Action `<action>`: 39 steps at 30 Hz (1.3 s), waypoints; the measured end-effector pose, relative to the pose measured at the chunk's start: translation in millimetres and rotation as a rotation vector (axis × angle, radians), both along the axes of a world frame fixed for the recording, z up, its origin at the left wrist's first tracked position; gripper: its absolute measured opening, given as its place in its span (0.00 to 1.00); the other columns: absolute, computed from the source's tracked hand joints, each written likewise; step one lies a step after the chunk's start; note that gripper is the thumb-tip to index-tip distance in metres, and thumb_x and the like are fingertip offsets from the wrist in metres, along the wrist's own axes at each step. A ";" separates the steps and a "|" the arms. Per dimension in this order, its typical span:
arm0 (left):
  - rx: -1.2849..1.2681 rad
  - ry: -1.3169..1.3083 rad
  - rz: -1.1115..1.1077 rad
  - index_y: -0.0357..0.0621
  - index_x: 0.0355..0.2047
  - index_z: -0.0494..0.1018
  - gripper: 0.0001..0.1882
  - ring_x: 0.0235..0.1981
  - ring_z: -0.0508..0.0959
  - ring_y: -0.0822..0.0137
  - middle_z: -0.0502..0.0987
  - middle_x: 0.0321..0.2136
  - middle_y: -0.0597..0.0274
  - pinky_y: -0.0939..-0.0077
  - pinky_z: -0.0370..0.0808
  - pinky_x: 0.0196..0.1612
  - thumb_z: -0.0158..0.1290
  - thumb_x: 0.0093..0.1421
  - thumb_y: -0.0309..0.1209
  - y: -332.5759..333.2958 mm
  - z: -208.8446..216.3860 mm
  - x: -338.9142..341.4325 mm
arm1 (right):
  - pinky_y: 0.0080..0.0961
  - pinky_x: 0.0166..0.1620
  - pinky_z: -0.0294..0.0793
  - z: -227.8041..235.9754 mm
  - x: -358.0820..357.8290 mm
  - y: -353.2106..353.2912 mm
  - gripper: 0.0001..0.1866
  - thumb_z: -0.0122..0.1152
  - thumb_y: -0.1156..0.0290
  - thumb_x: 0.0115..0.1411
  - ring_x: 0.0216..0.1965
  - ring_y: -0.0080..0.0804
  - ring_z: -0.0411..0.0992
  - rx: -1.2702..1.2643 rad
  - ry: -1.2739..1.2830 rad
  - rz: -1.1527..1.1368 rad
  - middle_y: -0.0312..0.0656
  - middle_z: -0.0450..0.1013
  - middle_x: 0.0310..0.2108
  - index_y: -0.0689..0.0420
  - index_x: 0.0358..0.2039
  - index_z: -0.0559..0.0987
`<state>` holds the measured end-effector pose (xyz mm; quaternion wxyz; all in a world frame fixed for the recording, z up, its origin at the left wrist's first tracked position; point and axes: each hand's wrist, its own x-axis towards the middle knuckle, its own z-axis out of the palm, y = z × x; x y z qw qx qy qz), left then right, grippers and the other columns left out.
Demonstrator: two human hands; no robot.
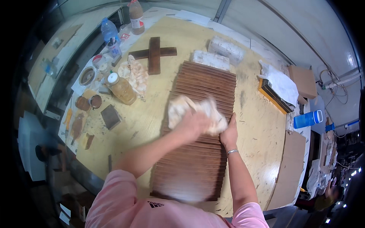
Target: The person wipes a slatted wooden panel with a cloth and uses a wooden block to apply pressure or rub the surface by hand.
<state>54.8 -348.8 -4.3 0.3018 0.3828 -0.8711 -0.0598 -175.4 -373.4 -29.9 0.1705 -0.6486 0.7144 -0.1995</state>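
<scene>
A long row of dark brown wooden slats (190, 154), laid close together, runs up the middle of the table. My left hand (194, 123) is closed on a stained white cloth (180, 110) and presses it against the slats; hand and cloth are slightly blurred. At the right edge of the row, my right hand (229, 131) braces the slat ends, a finger or thumb pointing up along the edge. Its other fingers are partly hidden, and the cloth's right end lies beside it. A bracelet circles my right wrist.
Left stand a jar of yellowish liquid (123, 90), a second cloth (137, 78), a dark block (110, 117) and plastic bottles (109, 30). Two crossed boards (154, 57) lie beyond. White-wrapped bundles (211, 59) touch the far end; a blue bottle (307, 119) lies right.
</scene>
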 end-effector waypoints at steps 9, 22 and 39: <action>0.031 0.132 0.317 0.43 0.48 0.82 0.24 0.48 0.78 0.53 0.82 0.50 0.58 0.58 0.75 0.53 0.49 0.52 0.14 28.7 -5.2 113.4 | 0.44 0.62 0.71 11.8 7.5 0.6 0.39 0.52 0.54 0.70 0.65 0.55 0.65 0.038 -0.040 -0.074 0.58 0.62 0.67 0.62 0.73 0.53; 0.073 0.062 0.167 0.42 0.51 0.80 0.29 0.45 0.74 0.54 0.80 0.50 0.58 0.65 0.72 0.55 0.54 0.46 0.14 17.5 -13.9 23.2 | 0.44 0.61 0.71 15.2 12.0 2.3 0.40 0.51 0.53 0.70 0.62 0.60 0.68 0.058 -0.041 -0.067 0.63 0.65 0.65 0.64 0.73 0.52; 0.036 0.225 0.135 0.45 0.49 0.81 0.22 0.52 0.77 0.56 0.81 0.50 0.58 0.58 0.71 0.58 0.54 0.53 0.18 -24.6 34.1 4.6 | 0.44 0.59 0.73 17.8 9.7 -2.9 0.41 0.52 0.51 0.70 0.62 0.53 0.68 0.142 -0.012 -0.080 0.57 0.66 0.65 0.59 0.74 0.50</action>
